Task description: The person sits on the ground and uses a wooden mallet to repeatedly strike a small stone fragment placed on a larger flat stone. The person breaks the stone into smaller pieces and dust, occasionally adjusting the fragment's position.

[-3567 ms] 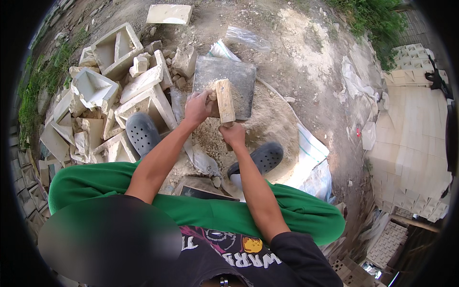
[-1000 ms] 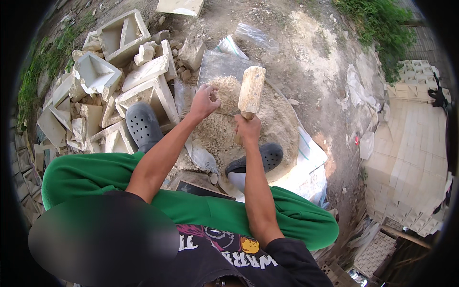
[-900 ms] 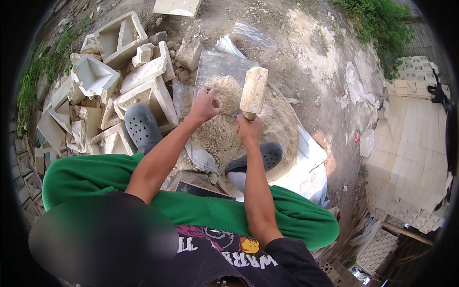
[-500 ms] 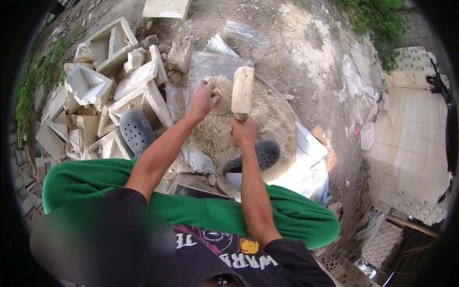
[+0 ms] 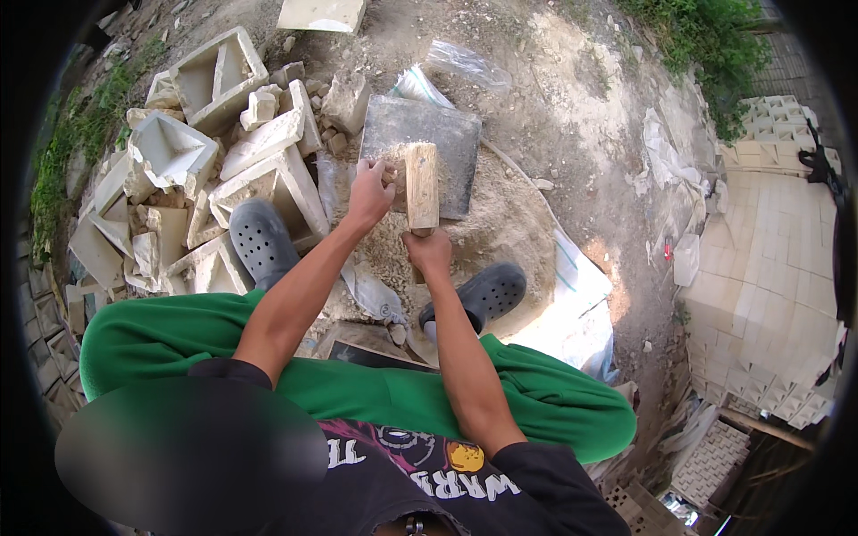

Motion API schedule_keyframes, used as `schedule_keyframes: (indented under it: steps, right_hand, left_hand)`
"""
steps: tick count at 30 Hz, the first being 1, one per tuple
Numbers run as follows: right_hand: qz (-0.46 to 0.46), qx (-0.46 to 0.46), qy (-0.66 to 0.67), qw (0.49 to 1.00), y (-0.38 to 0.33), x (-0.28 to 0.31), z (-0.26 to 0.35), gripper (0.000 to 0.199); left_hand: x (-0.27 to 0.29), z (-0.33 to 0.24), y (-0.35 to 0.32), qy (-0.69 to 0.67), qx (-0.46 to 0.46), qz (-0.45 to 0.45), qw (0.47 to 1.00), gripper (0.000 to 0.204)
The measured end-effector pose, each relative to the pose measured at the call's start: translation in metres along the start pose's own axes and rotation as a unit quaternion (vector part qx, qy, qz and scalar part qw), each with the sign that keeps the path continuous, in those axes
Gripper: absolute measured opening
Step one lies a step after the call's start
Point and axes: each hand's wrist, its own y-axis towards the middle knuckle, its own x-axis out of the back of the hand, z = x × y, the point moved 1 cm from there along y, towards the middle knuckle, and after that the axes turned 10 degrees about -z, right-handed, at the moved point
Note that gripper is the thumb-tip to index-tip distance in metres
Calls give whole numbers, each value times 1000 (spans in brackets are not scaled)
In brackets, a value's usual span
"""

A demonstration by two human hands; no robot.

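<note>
My right hand (image 5: 429, 251) grips the handle of a wooden mallet (image 5: 422, 186). Its pale block head is over a dark flat slab (image 5: 458, 165), on top of some crumbled tan material (image 5: 399, 159). Beside the mallet head, at the slab's left part, my left hand (image 5: 370, 193) has its fingers curled at the crumbs; whatever they hold is hidden. Around and below the slab spreads a heap of tan crushed rubble (image 5: 509, 214), lying on a white woven sheet (image 5: 572, 290).
Broken pale hollow blocks (image 5: 214, 80) are piled at the left. My feet in grey clogs (image 5: 261, 243) flank the heap. Clear plastic (image 5: 469, 64) lies beyond the slab. A stack of pale blocks (image 5: 760, 250) stands at the right.
The mallet has moved left and toward me, onto the crumbled material beside my left hand. More of the slab's right side shows. My left hand stays close to the crumbs.
</note>
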Motion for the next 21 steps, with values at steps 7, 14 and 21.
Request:
schedule_keyframes:
  steps: [7,14,21]
  right_hand:
    - [49,-111,7,993,23,25,24,32]
    - [24,33,90,995,30,28,24,31]
    - [133,-185,65,972,9,2,-10,27]
  left_hand:
    - [9,0,-5,-23,4,14,1000,27]
    - [9,0,-5,-31,12,24,999,26]
    - [8,0,-13,-3,-64,6,998,28]
